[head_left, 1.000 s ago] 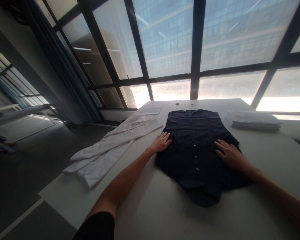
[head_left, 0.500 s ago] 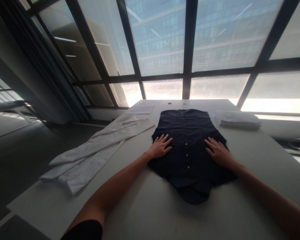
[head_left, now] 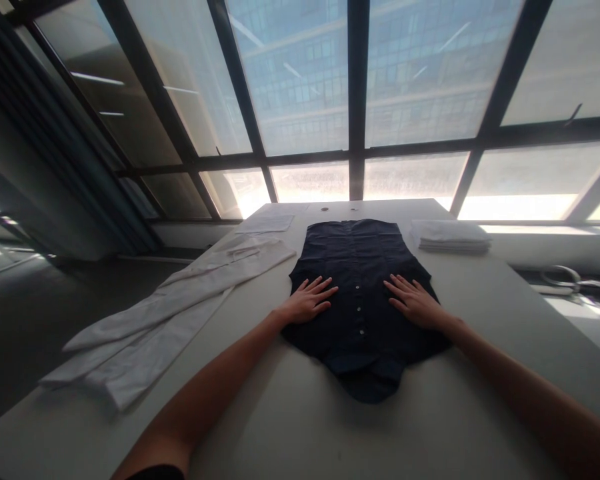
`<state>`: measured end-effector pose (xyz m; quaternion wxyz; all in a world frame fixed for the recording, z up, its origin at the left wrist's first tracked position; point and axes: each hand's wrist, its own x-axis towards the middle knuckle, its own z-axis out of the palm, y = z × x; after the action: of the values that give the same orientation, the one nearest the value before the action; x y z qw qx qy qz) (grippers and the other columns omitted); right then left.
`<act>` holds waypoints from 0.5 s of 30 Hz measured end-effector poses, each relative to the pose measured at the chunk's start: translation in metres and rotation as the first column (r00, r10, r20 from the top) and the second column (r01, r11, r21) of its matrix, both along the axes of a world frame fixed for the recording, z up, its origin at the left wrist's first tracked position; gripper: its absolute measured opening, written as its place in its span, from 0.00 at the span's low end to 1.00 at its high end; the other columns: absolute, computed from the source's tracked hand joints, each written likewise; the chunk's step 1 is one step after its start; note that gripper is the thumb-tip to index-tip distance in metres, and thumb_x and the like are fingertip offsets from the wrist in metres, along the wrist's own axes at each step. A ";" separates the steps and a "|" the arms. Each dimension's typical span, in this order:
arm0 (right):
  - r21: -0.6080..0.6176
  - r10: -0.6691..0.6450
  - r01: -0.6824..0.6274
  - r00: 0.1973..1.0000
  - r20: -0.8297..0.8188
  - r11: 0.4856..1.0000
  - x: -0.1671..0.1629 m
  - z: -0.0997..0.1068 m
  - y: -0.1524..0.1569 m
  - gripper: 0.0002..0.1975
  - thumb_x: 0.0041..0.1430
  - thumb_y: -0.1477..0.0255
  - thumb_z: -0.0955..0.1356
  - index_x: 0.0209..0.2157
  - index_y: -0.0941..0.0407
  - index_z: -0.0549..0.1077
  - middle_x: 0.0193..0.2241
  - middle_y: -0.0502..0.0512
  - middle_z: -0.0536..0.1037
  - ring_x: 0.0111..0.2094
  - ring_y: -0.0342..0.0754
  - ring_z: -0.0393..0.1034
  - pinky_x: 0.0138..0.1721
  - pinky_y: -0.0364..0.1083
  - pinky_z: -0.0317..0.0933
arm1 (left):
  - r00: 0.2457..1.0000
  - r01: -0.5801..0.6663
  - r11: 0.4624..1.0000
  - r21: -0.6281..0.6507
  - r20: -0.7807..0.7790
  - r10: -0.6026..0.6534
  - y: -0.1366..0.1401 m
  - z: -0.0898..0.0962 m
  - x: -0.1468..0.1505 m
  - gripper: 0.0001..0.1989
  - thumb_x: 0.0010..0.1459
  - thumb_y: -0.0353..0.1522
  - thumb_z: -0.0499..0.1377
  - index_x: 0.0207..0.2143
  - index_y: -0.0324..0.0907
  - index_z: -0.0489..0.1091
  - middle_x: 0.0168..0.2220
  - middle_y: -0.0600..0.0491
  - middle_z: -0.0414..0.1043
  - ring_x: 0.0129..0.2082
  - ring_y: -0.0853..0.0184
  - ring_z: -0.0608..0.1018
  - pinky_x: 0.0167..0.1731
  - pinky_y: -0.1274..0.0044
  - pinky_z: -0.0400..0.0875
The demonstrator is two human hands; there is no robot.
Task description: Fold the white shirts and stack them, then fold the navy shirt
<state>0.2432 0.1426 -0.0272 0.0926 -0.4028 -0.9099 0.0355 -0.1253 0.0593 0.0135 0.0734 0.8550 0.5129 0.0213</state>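
A dark navy garment, which looks like a sleeveless buttoned shirt (head_left: 359,360), lies spread on the white table (head_left: 260,427). Its row of small pale buttons runs down the middle, and its rounded hem points toward me. My left hand (head_left: 309,300) rests flat on the left side of the cloth, fingers spread. On the right side, my right hand (head_left: 414,301) is also laid flat, fingers apart. Neither hand grips the fabric. Whether sleeves are folded underneath is hidden.
White trousers (head_left: 180,313) lie lengthwise along the table's left edge. A folded white cloth stack (head_left: 450,237) sits at the back right, and a flat white sheet (head_left: 265,223) at the back left. Large windows (head_left: 305,80) rise behind the table.
The whole view has shifted, so the table and garment appear further left. Both hands stay flat on the shirt; the right hand has slid slightly inward toward the buttons.
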 end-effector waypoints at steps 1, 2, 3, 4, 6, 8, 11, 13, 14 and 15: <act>-0.002 0.002 -0.002 1.000 -0.005 1.000 0.000 0.000 0.000 0.31 0.71 0.55 0.53 0.71 0.51 0.53 0.71 0.56 0.49 0.71 0.56 0.39 0.68 0.63 0.40 | 0.999 -0.006 1.000 0.007 0.036 0.005 0.000 0.000 -0.001 0.29 0.72 0.50 0.40 0.72 0.59 0.41 0.73 0.59 0.37 0.72 0.58 0.44 0.68 0.57 0.38; -0.004 0.002 -0.002 1.000 -0.011 1.000 0.000 0.000 0.000 0.31 0.71 0.55 0.53 0.71 0.50 0.53 0.71 0.56 0.49 0.71 0.56 0.40 0.68 0.63 0.40 | 0.996 -0.024 0.999 0.025 0.084 0.022 0.001 0.000 -0.003 0.30 0.72 0.50 0.40 0.72 0.57 0.39 0.73 0.58 0.39 0.72 0.59 0.46 0.69 0.59 0.39; -0.007 0.001 -0.002 1.000 -0.016 1.000 0.000 0.000 0.000 0.31 0.71 0.55 0.53 0.71 0.50 0.53 0.71 0.56 0.49 0.71 0.56 0.40 0.68 0.64 0.41 | 0.989 -0.055 0.997 0.054 0.137 0.047 0.003 -0.001 -0.005 0.31 0.72 0.49 0.40 0.73 0.53 0.39 0.73 0.56 0.41 0.72 0.61 0.48 0.69 0.61 0.42; -0.009 0.000 0.000 1.000 -0.021 1.000 0.000 0.000 0.001 0.31 0.71 0.55 0.53 0.71 0.51 0.53 0.71 0.56 0.49 0.71 0.56 0.40 0.68 0.64 0.41 | 0.978 -0.099 0.991 0.091 0.191 0.080 0.006 -0.001 -0.008 0.31 0.73 0.48 0.39 0.73 0.50 0.40 0.73 0.55 0.43 0.72 0.62 0.50 0.69 0.64 0.44; -0.013 -0.004 0.004 1.000 -0.028 1.000 0.000 0.000 0.001 0.32 0.71 0.55 0.53 0.71 0.51 0.52 0.71 0.56 0.49 0.71 0.56 0.40 0.68 0.63 0.41 | 0.950 -0.205 0.964 0.168 0.273 0.155 0.012 -0.003 -0.018 0.31 0.73 0.47 0.38 0.72 0.44 0.46 0.72 0.51 0.48 0.71 0.63 0.53 0.68 0.68 0.48; -0.014 -0.006 0.005 0.999 -0.033 1.000 0.000 0.000 0.001 0.32 0.71 0.54 0.53 0.71 0.52 0.52 0.71 0.56 0.49 0.71 0.55 0.40 0.68 0.63 0.41 | 0.931 -0.286 0.936 0.206 0.292 0.220 0.018 -0.006 -0.028 0.32 0.73 0.46 0.39 0.71 0.40 0.51 0.70 0.49 0.52 0.70 0.62 0.55 0.68 0.69 0.50; -0.013 -0.005 0.005 0.999 -0.039 1.000 0.000 0.000 0.001 0.31 0.71 0.55 0.54 0.71 0.51 0.53 0.71 0.56 0.50 0.71 0.56 0.41 0.67 0.64 0.41 | 0.931 -0.342 0.926 0.161 0.190 0.311 0.024 -0.011 -0.040 0.32 0.72 0.47 0.41 0.70 0.39 0.55 0.70 0.45 0.51 0.71 0.57 0.53 0.68 0.63 0.49; -0.010 -0.004 0.004 0.999 -0.043 1.000 0.000 -0.001 0.001 0.31 0.71 0.55 0.54 0.70 0.50 0.53 0.71 0.56 0.50 0.71 0.56 0.41 0.67 0.64 0.41 | 0.934 -0.355 0.928 0.115 0.095 0.346 0.025 -0.013 -0.044 0.32 0.71 0.48 0.43 0.69 0.41 0.56 0.71 0.44 0.48 0.71 0.54 0.50 0.67 0.57 0.48; -0.008 -0.003 0.003 0.999 -0.046 1.000 0.000 -0.001 0.001 0.31 0.71 0.55 0.54 0.70 0.51 0.54 0.71 0.56 0.50 0.71 0.56 0.41 0.67 0.64 0.41 | 0.933 -0.359 0.927 0.104 0.061 0.355 0.025 -0.013 -0.044 0.32 0.71 0.48 0.43 0.69 0.41 0.56 0.72 0.44 0.46 0.71 0.52 0.50 0.67 0.55 0.47; -0.006 -0.002 0.001 0.999 -0.048 1.000 0.000 -0.001 0.001 0.31 0.71 0.55 0.54 0.70 0.51 0.54 0.71 0.56 0.50 0.71 0.56 0.42 0.67 0.64 0.42 | 0.933 -0.361 0.927 0.105 0.039 0.359 0.024 -0.012 -0.043 0.32 0.71 0.48 0.44 0.69 0.41 0.57 0.72 0.43 0.46 0.71 0.51 0.49 0.66 0.54 0.46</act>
<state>0.2434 0.1433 -0.0283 0.1132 -0.4028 -0.9070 0.0479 -0.1681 0.0838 0.0017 0.0256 0.7489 0.6584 0.0709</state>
